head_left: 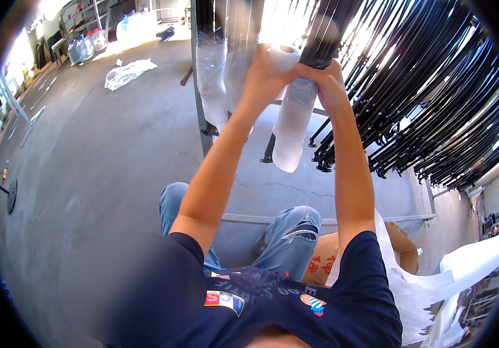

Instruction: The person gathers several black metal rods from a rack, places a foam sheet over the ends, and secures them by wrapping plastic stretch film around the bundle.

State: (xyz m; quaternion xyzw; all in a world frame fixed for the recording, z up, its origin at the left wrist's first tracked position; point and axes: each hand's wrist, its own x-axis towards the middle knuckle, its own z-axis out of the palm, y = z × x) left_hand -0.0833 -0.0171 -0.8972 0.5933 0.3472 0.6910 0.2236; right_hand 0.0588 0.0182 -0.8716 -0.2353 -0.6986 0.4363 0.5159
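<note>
Both arms reach up to a hanging bundle of thin black rods, whose lower end is wrapped in a white, translucent sleeve. My left hand is closed around a roll of clear stretch film beside the bundle; some fingers are hidden behind it. My right hand grips the bundle from the right, its thumb across the front at the top of the white sleeve. Glossy film crosses the rods between my hands. Left of them hangs another bundle with a film-covered wrap.
Many black rods hang in dense rows at right. A metal frame bar runs low across the front. A cardboard box and white sheeting lie at lower right. Crumpled plastic and water jugs are at far left.
</note>
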